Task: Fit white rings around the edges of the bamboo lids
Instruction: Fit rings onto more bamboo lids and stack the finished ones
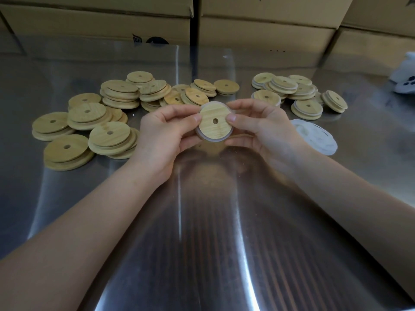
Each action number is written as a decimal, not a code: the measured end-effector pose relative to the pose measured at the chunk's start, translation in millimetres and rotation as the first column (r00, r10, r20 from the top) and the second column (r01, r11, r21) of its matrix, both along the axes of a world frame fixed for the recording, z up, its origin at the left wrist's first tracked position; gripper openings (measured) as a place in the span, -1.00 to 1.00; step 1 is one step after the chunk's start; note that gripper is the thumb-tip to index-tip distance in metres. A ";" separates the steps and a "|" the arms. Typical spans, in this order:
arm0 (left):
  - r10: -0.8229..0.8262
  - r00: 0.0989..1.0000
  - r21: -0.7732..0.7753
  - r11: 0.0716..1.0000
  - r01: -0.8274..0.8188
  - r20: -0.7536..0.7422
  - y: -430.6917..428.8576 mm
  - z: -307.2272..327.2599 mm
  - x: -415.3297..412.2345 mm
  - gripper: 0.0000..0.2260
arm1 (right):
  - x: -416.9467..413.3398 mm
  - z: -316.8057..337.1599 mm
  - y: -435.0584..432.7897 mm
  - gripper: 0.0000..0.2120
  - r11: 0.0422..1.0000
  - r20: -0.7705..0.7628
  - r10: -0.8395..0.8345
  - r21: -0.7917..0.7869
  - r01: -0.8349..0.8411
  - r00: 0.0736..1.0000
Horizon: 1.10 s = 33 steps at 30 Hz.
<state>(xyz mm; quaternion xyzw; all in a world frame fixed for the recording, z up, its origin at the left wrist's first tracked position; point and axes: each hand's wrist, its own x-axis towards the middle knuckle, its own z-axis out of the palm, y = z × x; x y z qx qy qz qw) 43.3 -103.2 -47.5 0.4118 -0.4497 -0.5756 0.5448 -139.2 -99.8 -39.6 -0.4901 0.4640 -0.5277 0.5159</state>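
Observation:
I hold one round bamboo lid [213, 129] with a centre hole above the middle of the steel table. A white ring [221, 105] runs around its rim and shows at the top and bottom edges. My left hand [166, 133] pinches the lid's left side, thumb on its face. My right hand [263, 129] pinches the right side the same way. A pile of bare bamboo lids [107, 113] lies to the left. Lids with white rings on them [298, 93] lie at the back right. Loose white rings [314, 135] are heaped just right of my right hand.
The shiny steel table [213, 221] reflects the light. Cardboard boxes [258, 34] form a wall along its far edge. A white object with dark holes [406, 79] sits at the far right edge.

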 end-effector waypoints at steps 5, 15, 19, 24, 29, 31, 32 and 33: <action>-0.024 1.000 -0.007 1.000 0.024 -0.014 -0.2 -0.9 1.8 -0.86 | -2.9 3.0 -1.9 -0.78 0.994 0.094 0.032 0.100 -0.041 0.995; -0.062 0.988 -0.023 0.998 0.066 0.142 0.4 -1.7 -1.9 -0.83 | -34.9 19.0 -16.1 -0.80 0.963 0.352 -0.270 0.116 0.245 0.896; -0.077 0.978 -0.046 0.995 0.087 0.193 2.9 -1.1 -3.5 -0.81 | -48.0 21.7 -20.8 -0.87 0.937 0.304 -0.347 0.090 0.336 0.887; -0.088 0.971 -0.059 0.993 0.104 0.223 4.3 -0.7 -4.6 -0.81 | -63.1 16.4 -28.5 -0.88 0.903 0.166 -0.427 0.023 0.429 0.889; -0.092 0.968 -0.062 0.992 0.110 0.235 3.7 -1.1 -4.3 -0.81 | -70.1 8.6 -34.7 -0.81 0.875 -0.049 -0.484 -0.034 0.482 0.874; -0.093 0.967 -0.066 0.992 0.111 0.238 3.6 -1.4 -4.1 -0.80 | -72.5 7.5 -36.4 -0.80 0.865 -0.129 -0.502 -0.055 0.499 0.855; -0.093 0.966 -0.066 0.991 0.112 0.240 3.6 -1.4 -4.0 -0.80 | -73.6 6.7 -37.2 -0.80 0.858 -0.176 -0.512 -0.071 0.508 0.841; -0.093 0.966 -0.067 0.991 0.112 0.243 3.5 -1.4 -4.1 -0.80 | -74.4 5.8 -37.8 -0.81 0.850 -0.232 -0.524 -0.092 0.518 0.819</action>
